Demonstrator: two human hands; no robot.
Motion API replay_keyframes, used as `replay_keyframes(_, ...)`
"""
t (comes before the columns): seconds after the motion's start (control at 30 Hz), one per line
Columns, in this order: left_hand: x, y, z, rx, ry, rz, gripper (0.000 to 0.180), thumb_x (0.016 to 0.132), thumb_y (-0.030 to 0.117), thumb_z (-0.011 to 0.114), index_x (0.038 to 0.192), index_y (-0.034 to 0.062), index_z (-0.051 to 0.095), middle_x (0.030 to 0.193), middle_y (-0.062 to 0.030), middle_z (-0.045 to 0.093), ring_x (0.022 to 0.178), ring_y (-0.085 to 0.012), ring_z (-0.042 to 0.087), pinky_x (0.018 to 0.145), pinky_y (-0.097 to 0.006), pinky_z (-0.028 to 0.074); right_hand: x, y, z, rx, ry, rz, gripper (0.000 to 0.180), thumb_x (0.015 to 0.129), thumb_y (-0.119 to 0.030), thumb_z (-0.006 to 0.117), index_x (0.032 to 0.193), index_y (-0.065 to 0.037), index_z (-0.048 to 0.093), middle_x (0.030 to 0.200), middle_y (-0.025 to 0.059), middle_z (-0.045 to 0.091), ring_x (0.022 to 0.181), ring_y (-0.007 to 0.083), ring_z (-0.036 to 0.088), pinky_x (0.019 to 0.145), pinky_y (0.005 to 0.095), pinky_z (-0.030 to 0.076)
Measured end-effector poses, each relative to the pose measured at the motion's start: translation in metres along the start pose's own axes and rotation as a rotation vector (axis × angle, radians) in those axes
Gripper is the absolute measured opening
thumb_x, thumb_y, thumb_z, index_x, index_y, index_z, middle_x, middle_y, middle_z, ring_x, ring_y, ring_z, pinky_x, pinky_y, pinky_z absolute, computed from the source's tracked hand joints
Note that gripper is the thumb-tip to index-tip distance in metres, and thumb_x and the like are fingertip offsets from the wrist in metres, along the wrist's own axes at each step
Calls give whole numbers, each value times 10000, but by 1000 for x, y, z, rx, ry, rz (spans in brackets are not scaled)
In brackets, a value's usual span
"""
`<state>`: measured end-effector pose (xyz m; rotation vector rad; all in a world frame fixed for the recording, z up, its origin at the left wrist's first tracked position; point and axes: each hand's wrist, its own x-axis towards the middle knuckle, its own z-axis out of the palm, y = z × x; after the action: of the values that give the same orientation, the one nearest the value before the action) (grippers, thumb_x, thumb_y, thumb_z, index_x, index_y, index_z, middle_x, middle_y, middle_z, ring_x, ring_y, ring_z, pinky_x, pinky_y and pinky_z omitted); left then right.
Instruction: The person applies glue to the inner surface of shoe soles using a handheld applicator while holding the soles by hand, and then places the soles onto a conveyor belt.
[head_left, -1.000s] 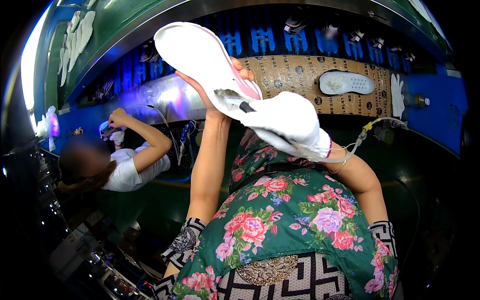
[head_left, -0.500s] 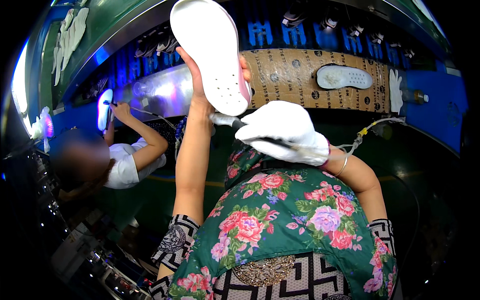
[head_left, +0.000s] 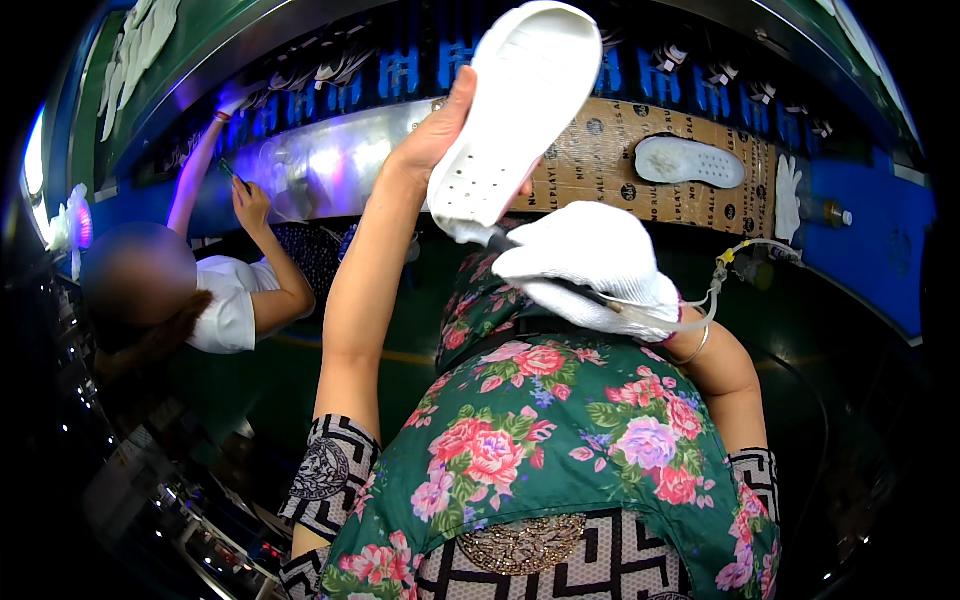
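Progress: we judge the work on the sole (head_left: 520, 105) to be under way, not finished; the tool tip sits at its lower end only, and we see no clear mark of what is already coated or treated.
Left to do: by our reading, the rest of the sole's underside is yet to be gone over; a second sole (head_left: 690, 160) lies apart on the brown board (head_left: 600, 165) beyond.
Sole: white, held up at head height in front of us, tilted, its patterned underside facing the camera, heel end low.
Left hand (head_left: 440, 125): bare, closed round the sole's left edge, thumb on the near face, fingers behind it and mostly hidden.
Right hand (head_left: 590, 260): in a white glove, curled tight round a thin tool (head_left: 500, 240) whose tip touches the sole's lower end; a clear tube (head_left: 700, 300) runs from the tool past our wrist.
Surroundings: we wear a green floral apron (head_left: 560, 450); a co-worker (head_left: 215, 310) in a white top works at our left, arms raised to a shiny panel (head_left: 330, 165), well apart from our hands.
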<state>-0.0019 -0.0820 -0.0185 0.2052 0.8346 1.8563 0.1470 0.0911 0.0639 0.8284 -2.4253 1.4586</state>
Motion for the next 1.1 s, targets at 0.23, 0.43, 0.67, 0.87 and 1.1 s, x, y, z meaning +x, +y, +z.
replay_keyframes(0.23,14,-7,4,389,246,-68,747,937,658,374,1323,45,556,1108,-187,665,925,-254,694,677,-359,607,4,3,4,-328,-134,-111,201,772,-136,705,972,-158,700,766,35,639,650,220,630,567,331,492)
replay_keyframes(0.43,12,13,31,620,263,-334,804,882,712,458,1266,24,618,1185,-214,632,1076,-277,643,836,-340,556,8,7,-8,145,-119,99,235,728,-57,759,949,-133,735,898,81,707,787,269,683,706,339,539)
replay_keyframes(0.67,16,27,45,1106,148,-523,1037,765,890,352,1291,33,606,1322,-271,542,1247,-379,529,990,-441,457,7,17,-4,-110,-209,-63,249,744,-43,744,976,-128,713,893,68,710,813,273,689,747,340,544)
replay_keyframes(0.87,26,20,39,1250,16,-575,1122,748,921,260,1413,42,469,1482,-237,380,1386,-404,345,1121,-487,306,-5,21,-3,320,-131,494,201,824,-45,708,1024,-49,718,988,68,726,923,166,688,860,307,544)
replay_keyframes(1.1,34,18,40,1239,-56,-548,1072,786,885,288,1421,38,455,1498,-229,359,1391,-393,340,1135,-460,289,-15,24,-1,1415,136,1053,299,862,-18,657,1159,8,639,1089,120,685,1005,201,662,910,333,545)
